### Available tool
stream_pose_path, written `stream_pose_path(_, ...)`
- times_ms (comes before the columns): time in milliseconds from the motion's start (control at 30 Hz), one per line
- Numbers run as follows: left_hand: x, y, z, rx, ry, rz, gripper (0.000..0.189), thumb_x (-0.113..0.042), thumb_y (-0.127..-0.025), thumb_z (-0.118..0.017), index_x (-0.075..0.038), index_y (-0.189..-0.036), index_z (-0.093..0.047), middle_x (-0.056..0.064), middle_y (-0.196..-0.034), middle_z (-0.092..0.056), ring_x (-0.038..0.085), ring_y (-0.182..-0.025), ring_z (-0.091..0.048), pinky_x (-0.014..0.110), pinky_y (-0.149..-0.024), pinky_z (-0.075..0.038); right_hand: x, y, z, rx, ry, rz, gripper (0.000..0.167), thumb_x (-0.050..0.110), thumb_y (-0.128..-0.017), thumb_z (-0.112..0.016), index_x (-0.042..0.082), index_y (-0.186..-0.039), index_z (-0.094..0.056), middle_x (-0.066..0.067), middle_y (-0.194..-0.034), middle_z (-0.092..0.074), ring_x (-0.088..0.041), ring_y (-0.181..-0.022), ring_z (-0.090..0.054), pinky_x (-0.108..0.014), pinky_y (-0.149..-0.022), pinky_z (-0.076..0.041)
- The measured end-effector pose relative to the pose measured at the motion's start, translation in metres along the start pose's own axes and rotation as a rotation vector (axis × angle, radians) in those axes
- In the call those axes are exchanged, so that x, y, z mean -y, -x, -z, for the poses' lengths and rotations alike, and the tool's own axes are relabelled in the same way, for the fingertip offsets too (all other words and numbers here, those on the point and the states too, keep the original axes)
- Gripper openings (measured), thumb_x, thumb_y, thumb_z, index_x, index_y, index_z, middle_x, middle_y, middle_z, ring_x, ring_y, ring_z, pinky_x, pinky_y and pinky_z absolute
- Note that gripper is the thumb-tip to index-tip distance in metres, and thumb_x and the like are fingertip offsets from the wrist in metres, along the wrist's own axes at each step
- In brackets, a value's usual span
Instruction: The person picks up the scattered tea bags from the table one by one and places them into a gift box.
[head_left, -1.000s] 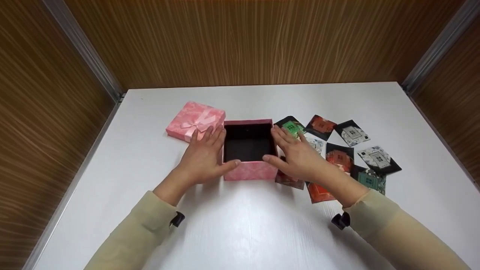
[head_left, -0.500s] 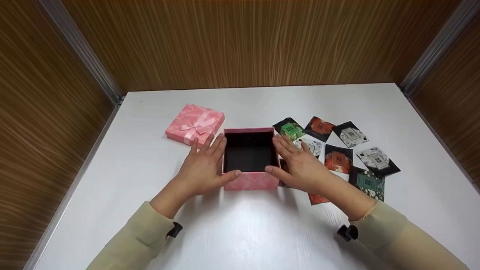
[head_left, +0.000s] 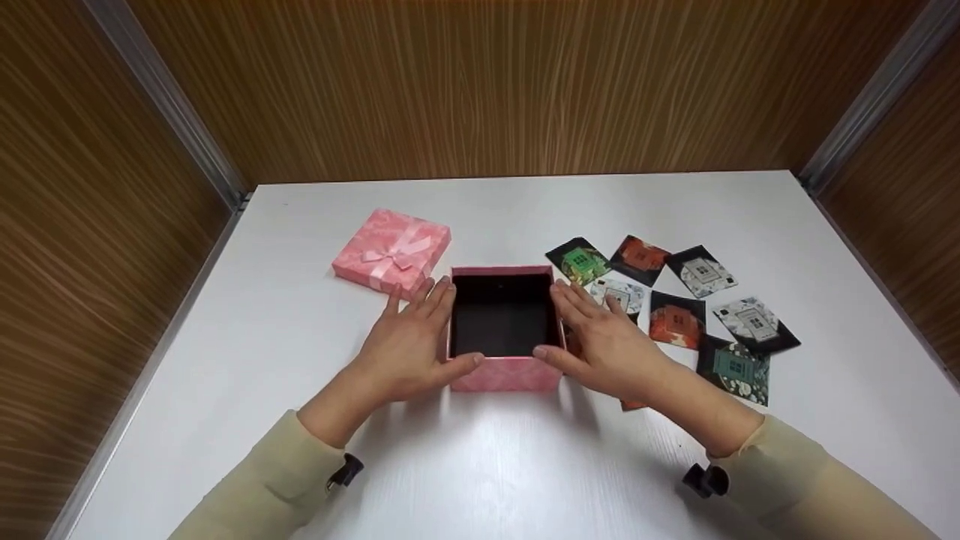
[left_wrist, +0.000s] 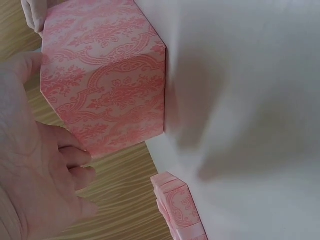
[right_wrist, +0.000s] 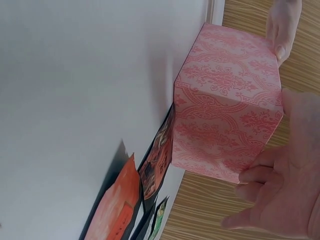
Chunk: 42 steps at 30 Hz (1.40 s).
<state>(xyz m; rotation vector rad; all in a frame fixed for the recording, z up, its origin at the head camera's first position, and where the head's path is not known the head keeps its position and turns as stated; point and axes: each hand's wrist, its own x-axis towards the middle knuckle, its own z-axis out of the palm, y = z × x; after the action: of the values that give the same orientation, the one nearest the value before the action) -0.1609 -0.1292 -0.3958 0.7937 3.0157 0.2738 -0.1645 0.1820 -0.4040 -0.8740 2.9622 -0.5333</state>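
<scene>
A pink patterned box (head_left: 506,375) without its lid stands upright on the white table, its dark inside facing up. My left hand (head_left: 405,349) lies along its left side, fingers straight, with the thumb at the front rim. On the opposite side, my right hand (head_left: 611,349) mirrors it, fingertips at the right rim and thumb at the front corner. In the left wrist view, the fingers (left_wrist: 75,156) meet the box near its top edge. A pink lid (head_left: 394,251) with a ribbon bow lies behind my left hand.
Several flat printed sachets (head_left: 676,321), in black, orange, green and white, lie spread on the right of the table (head_left: 480,465); some are partly under my right hand and forearm. Wood-grain panels (head_left: 480,90) enclose the back and sides.
Both hands have moved toward my body with the box between them. The box has slid away from beside the lid, which stays put, as do the sachets.
</scene>
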Motion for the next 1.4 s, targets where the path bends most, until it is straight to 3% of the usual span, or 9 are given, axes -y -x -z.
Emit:
stream_pose_path(533,0.019,-0.019,0.001,0.020,0.049,-0.053,0.126,-0.091,-0.086,-0.049,0.000,-0.168,-0.018,0.017,-0.175,-0.016,0.032,-0.163,-0.011,0.061,-0.129,-0.008,0.002,0.000,-0.002,-0.014,-0.009,0.008,0.096,0.068,-0.102,-0.054,0.001,-0.166,-0.029,-0.015,-0.172,-0.029,-0.034,-0.159,-0.025,-0.071,-0.122,-0.021)
stream_pose_path(700,0.020,-0.019,0.000,0.034,0.067,-0.048,0.127,-0.092,-0.086,-0.049,-0.001,-0.169,-0.016,0.017,-0.176,-0.014,0.031,-0.163,-0.010,0.057,-0.130,-0.007,-0.011,0.003,0.007,0.022,-0.077,-0.003,0.091,0.067,-0.103,-0.055,0.013,-0.170,-0.026,-0.008,-0.175,-0.022,-0.036,-0.157,-0.029,-0.069,-0.122,-0.023)
stream_pose_path(800,0.019,-0.020,-0.001,0.051,0.082,-0.047,0.128,-0.092,-0.086,-0.048,-0.002,-0.169,-0.013,0.016,-0.176,-0.012,0.031,-0.163,-0.009,0.055,-0.130,-0.005,-0.033,0.010,0.020,0.021,-0.155,-0.037,0.083,0.064,-0.103,-0.057,0.026,-0.171,-0.025,-0.003,-0.176,-0.020,-0.038,-0.117,-0.069,-0.065,-0.114,-0.041)
stream_pose_path(900,0.019,-0.021,-0.002,0.058,0.088,-0.044,0.128,-0.093,-0.085,-0.047,-0.003,-0.170,-0.011,0.015,-0.177,-0.011,0.030,-0.164,-0.008,0.054,-0.130,-0.004,-0.064,0.019,0.039,-0.014,-0.223,-0.067,0.078,0.055,-0.103,-0.065,0.033,-0.169,-0.030,-0.005,-0.173,-0.029,-0.026,-0.072,-0.069,-0.059,-0.100,-0.054)
stream_pose_path(933,0.019,-0.021,-0.002,0.058,0.090,-0.044,0.128,-0.093,-0.085,-0.047,-0.003,-0.170,-0.010,0.015,-0.177,-0.010,0.029,-0.164,-0.008,0.054,-0.130,-0.004,-0.077,0.023,0.045,-0.032,-0.235,-0.068,0.076,0.052,-0.102,-0.067,0.033,-0.168,-0.034,-0.008,-0.170,-0.035,-0.026,-0.069,-0.067,-0.059,-0.099,-0.055)
stream_pose_path(1033,0.019,-0.022,-0.002,0.052,0.093,-0.046,0.128,-0.092,-0.085,-0.048,-0.003,-0.170,-0.011,0.015,-0.177,-0.011,0.029,-0.164,-0.008,0.055,-0.130,-0.004,-0.114,0.037,0.063,-0.077,-0.240,-0.098,0.069,0.040,-0.101,-0.074,0.024,-0.162,-0.047,-0.016,-0.157,-0.054,-0.037,-0.101,-0.073,-0.061,-0.099,-0.054)
stream_pose_path(1133,0.019,-0.022,-0.003,0.049,0.088,-0.051,0.128,-0.093,-0.086,-0.047,-0.003,-0.170,-0.011,0.015,-0.177,-0.012,0.029,-0.163,-0.009,0.056,-0.130,-0.006,-0.150,0.053,0.076,-0.092,-0.232,-0.182,0.061,0.033,-0.100,-0.077,0.015,-0.155,-0.058,-0.020,-0.148,-0.061,-0.046,-0.127,-0.062,-0.041,-0.098,-0.056)
stream_pose_path(1267,0.020,-0.022,-0.002,0.043,0.077,-0.057,0.128,-0.092,-0.086,-0.048,-0.002,-0.169,-0.012,0.015,-0.177,-0.012,0.029,-0.163,-0.009,0.056,-0.130,-0.007,-0.191,0.072,0.083,-0.040,-0.239,-0.331,0.059,0.036,-0.100,-0.077,0.010,-0.151,-0.061,-0.024,-0.149,-0.058,-0.046,-0.130,-0.058,-0.009,-0.085,-0.043)
stream_pose_path(1400,0.020,-0.022,-0.003,0.035,0.074,-0.064,0.127,-0.091,-0.087,-0.049,-0.001,-0.169,-0.013,0.016,-0.176,-0.013,0.030,-0.163,-0.010,0.057,-0.130,-0.007,-0.222,0.088,0.082,0.032,-0.225,-0.414,0.064,0.041,-0.100,-0.076,0.007,-0.152,-0.059,-0.030,-0.151,-0.053,-0.051,-0.133,-0.052,-0.022,-0.088,-0.048)
